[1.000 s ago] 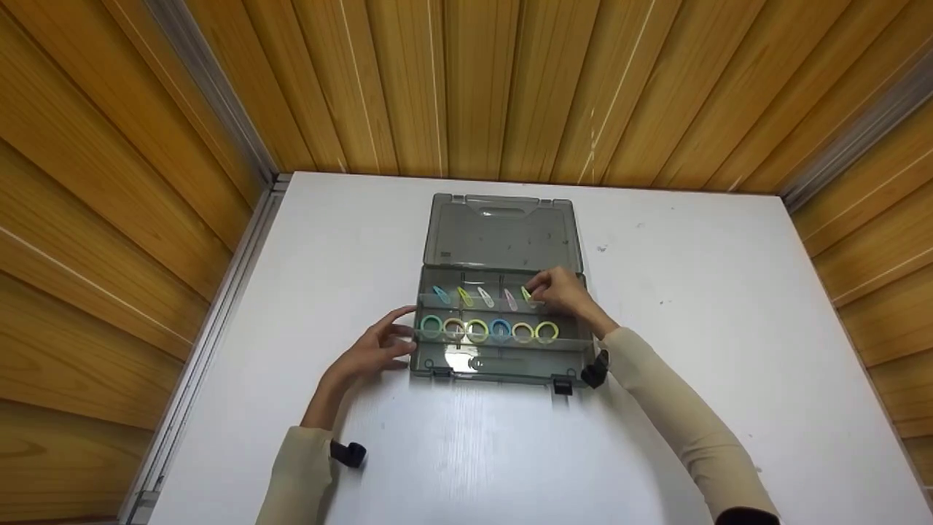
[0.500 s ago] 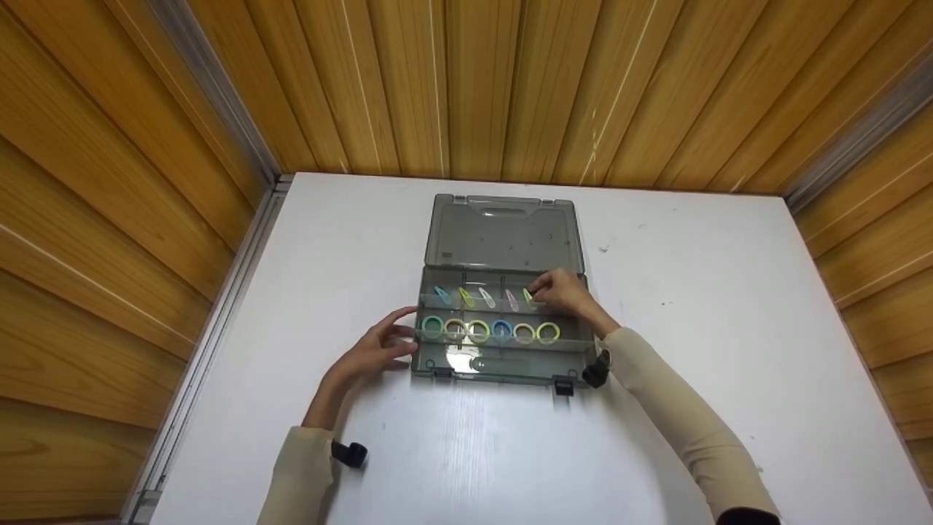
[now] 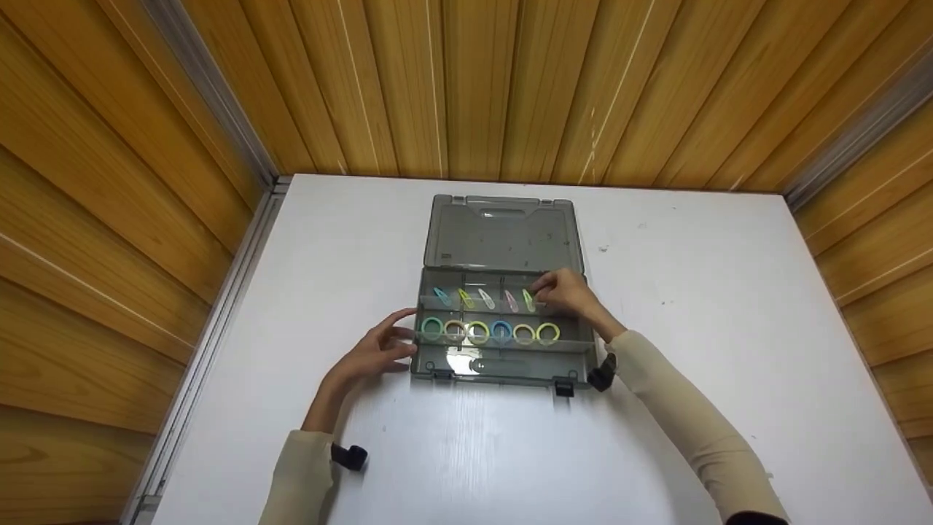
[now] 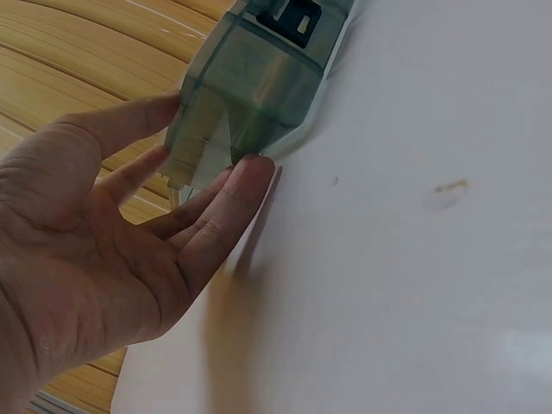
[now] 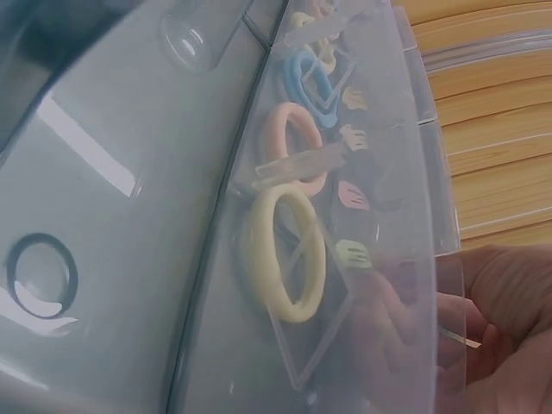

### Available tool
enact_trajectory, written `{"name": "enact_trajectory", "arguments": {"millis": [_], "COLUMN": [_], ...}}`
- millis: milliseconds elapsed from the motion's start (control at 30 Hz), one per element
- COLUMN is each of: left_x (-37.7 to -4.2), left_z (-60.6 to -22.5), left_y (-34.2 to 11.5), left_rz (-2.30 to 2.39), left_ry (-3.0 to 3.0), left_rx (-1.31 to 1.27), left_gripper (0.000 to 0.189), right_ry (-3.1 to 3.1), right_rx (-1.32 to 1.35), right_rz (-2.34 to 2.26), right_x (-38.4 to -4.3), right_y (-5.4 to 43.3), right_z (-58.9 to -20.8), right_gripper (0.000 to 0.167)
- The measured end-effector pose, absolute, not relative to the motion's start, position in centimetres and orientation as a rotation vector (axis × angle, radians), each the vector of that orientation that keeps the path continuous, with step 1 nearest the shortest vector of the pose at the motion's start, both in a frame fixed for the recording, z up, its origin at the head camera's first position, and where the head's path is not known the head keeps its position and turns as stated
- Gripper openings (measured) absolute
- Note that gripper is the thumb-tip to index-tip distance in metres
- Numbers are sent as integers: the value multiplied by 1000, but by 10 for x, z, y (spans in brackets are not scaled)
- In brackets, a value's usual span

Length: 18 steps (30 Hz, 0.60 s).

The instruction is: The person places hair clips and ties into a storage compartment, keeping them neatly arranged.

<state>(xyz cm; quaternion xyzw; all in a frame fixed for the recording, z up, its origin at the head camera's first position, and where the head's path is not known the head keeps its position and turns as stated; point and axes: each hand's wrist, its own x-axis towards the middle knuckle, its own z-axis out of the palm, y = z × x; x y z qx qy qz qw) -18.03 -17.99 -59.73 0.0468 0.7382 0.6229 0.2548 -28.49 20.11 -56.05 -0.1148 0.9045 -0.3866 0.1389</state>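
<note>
A smoky see-through compartment box (image 3: 503,362) lies on the white table with its lid laid back. Along its rear divider stands a row of snap hair clips: blue (image 3: 442,295), yellow (image 3: 466,297), white (image 3: 486,297), pink (image 3: 511,300) and green (image 3: 529,300). Several coloured rings, a yellow ring (image 3: 547,333) rightmost, line the front divider. My right hand (image 3: 563,290) is in the rear right compartment, fingertips right beside the green clip. A thin pale strip (image 5: 460,337) shows between its curled fingers. My left hand (image 3: 375,350) touches the box's left side with spread fingers.
The raised lid (image 3: 503,233) extends behind the box. Two dark latches, one at the front right (image 3: 564,388), project from the front edge. Wood-patterned walls (image 3: 481,87) enclose the table's back and sides.
My right hand has drawn slightly to the right, leaving more of the green hair clip showing. The left hand and the box have stayed in place.
</note>
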Motion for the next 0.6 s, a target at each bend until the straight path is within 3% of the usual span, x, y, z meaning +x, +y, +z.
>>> {"name": "enact_trajectory", "arguments": {"millis": [600], "left_x": [-192], "left_z": [-587], "left_y": [-188], "left_rz": [1608], "left_ry": [2046], "left_rx": [209], "left_gripper": [71], "right_ry": [2638], "right_rx": [-573], "right_rz": [-1227], "right_x": [-282], "right_y": [253], "right_z": [-539], "right_gripper": [49]}}
